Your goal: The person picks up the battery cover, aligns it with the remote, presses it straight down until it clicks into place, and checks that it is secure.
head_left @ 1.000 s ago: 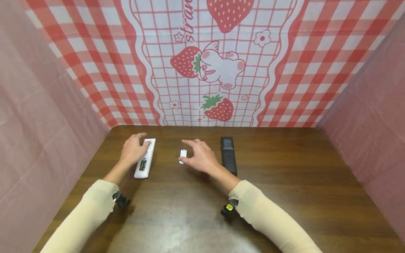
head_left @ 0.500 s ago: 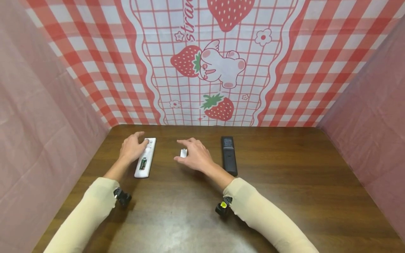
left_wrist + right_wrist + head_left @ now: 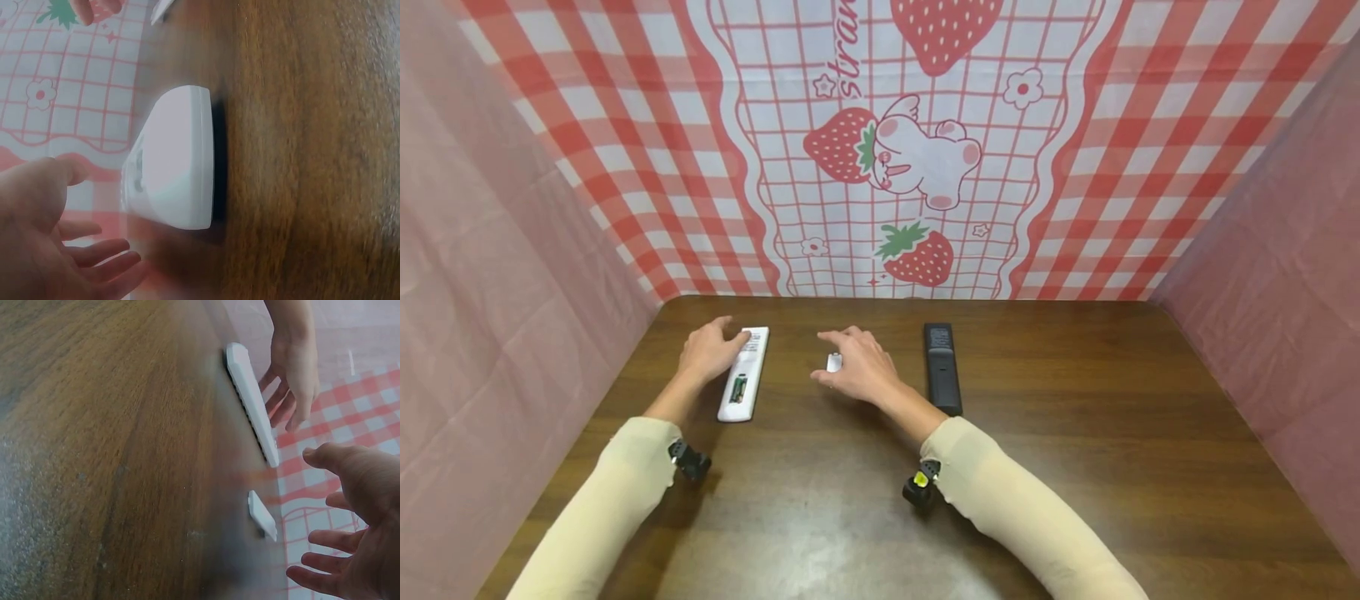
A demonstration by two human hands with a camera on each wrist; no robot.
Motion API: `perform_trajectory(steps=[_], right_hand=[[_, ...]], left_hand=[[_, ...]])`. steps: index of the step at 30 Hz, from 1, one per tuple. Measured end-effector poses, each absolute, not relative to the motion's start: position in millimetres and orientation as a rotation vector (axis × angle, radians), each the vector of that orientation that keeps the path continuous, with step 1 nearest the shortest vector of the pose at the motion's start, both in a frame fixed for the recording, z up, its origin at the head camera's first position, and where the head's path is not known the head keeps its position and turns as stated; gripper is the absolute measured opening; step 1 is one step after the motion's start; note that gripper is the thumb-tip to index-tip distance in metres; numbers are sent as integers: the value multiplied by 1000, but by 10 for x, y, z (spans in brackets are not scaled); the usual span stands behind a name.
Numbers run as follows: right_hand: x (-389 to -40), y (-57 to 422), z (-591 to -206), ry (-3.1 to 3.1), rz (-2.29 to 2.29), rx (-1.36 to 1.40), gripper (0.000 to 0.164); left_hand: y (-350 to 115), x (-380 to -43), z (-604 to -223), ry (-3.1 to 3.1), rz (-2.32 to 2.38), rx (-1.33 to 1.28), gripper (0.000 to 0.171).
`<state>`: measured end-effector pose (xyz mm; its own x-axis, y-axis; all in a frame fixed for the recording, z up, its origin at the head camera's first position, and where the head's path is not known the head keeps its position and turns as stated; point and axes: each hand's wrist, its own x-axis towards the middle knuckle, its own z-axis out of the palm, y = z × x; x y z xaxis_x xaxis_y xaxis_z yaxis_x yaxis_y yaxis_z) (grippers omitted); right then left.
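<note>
On the left of the table lies a white remote control (image 3: 749, 363), back side up, its battery bay (image 3: 739, 389) uncovered with batteries inside. My left hand (image 3: 704, 353) hovers beside and over its far left edge, fingers spread; the left wrist view shows a gap between that hand (image 3: 37, 219) and the remote (image 3: 178, 162). My right hand (image 3: 862, 367) is held over a small white battery cover (image 3: 833, 362), thumb and fingers apart on either side and partly hiding it. In the right wrist view the cover (image 3: 262, 515) lies on the table, apart from the fingers.
A black remote control (image 3: 943, 371) lies back side up to the right of my right hand. Behind the brown wooden table (image 3: 1060, 433) hangs a strawberry-patterned checked cloth (image 3: 917, 167). Pink cloth (image 3: 512, 250) closes off both sides.
My right hand has moved a little left, further over the battery cover. The left hand has shifted slightly left, away from the white remote. Both remotes lie where they were.
</note>
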<state>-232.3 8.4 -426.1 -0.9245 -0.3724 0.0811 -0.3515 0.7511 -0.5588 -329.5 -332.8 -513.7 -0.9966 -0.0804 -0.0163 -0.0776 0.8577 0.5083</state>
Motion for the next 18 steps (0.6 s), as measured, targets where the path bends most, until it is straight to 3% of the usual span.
perform_trajectory(steps=[7, 18], right_hand=[[-2364, 68, -4304, 2923, -840, -559, 73], [-2544, 88, -4516, 2947, -747, -516, 77]], left_hand=[[-3392, -3360, -5180, -3064, -810, 185, 101], [-3298, -3300, -5129, -3065, -749, 140, 99]])
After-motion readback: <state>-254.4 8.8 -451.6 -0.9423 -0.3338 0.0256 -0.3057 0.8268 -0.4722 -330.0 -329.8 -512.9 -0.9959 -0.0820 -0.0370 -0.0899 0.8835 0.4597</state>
